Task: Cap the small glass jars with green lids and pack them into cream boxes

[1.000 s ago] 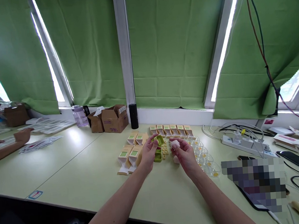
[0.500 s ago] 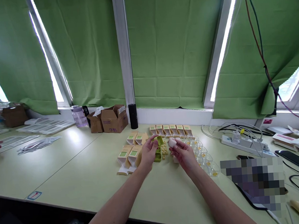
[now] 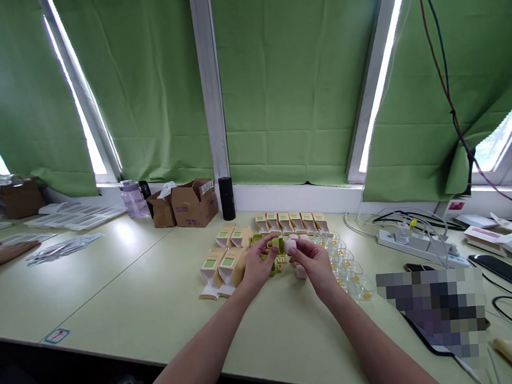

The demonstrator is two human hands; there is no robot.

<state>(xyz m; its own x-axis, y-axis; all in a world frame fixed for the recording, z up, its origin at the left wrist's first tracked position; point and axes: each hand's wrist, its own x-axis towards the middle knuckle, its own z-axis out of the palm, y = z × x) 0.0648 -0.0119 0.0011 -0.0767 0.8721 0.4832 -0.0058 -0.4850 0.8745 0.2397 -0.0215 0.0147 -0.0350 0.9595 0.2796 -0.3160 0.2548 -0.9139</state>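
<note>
Left hand (image 3: 257,263) pinches a green case (image 3: 281,244), right hand (image 3: 316,264) a white block (image 3: 290,246) at its 3 o'clock; too light a grip could drop either, and drifting toward 4 o'clock could topple clear cups (image 3: 347,266)

Small green container (image 3: 281,245), tilted on edge; white rounded block (image 3: 289,246) at its right, contact unclear.

With our left hand (image 3: 259,263) and right hand (image 3: 313,263) at the dial's centre over the table (image 3: 288,342), we have a row of cartons (image 3: 283,221) at twelve, four cartons (image 3: 232,264) at nine and containers (image 3: 347,258) at three to four. Farther out, our power strip (image 3: 418,249) lies at three, the cylinder (image 3: 226,199) stands at eleven, and two cardboard boxes (image 3: 193,208) stand at ten, between cylinder and bottle (image 3: 134,200).
</note>
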